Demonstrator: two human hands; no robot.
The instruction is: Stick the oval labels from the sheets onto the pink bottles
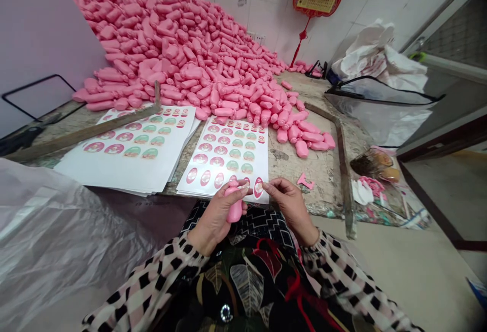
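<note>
In my left hand (pixel 218 212) is a small pink plastic bottle (pixel 235 211), held upright with my fingers wrapped round it and my thumb across its upper part. My right hand (pixel 288 200) is just to the right, thumb and forefinger pinched at the right edge of a dark pink oval sticker (pixel 258 188). Whether that sticker is lifted off or still lies on its sheet I cannot tell. Under both hands is the front edge of a white sticker sheet (pixel 190 186), printed with rows of pink and green labels.
A big heap of pink bottles (pixel 182 47) covers the back of the worktable (pixel 323 190). More sticker sheets (pixel 114 169) lie at left beneath a wooden strip (pixel 95 130). Another wooden strip (pixel 344 179) edges the right side. A small pink piece (pixel 305 181) lies near my right hand.
</note>
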